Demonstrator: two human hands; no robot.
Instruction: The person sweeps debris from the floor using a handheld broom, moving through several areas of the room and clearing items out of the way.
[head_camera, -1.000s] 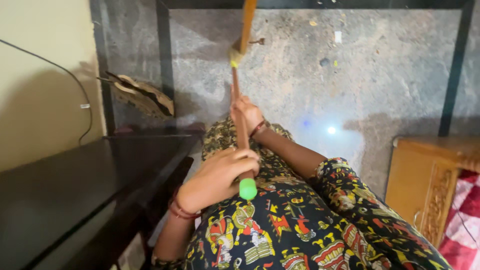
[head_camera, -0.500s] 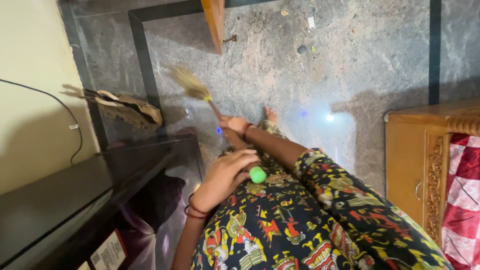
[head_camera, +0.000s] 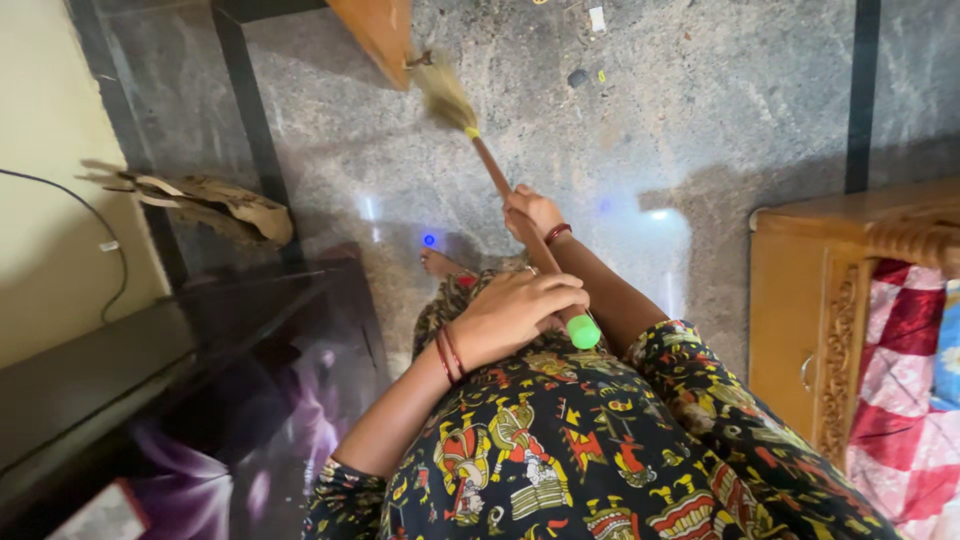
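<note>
Both hands wrapped tight on broom (head_camera: 497, 176): left hand (head_camera: 515, 312) near green cap, right hand (head_camera: 532, 211) mid-shaft. Bristles on floor (head_camera: 700, 120), upper centre of frame. Sweeping judged partway: litter (head_camera: 578, 77) scattered beyond bristles, uncollected; floor near feet looks bare.

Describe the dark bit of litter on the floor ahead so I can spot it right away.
Start at the grey stone floor beyond the broom. Right of the bristles, near the top of the view, lies a small dark lump. Unlike the white scrap and tiny yellow fleck nearby, it is rounded and nearly black.
</note>
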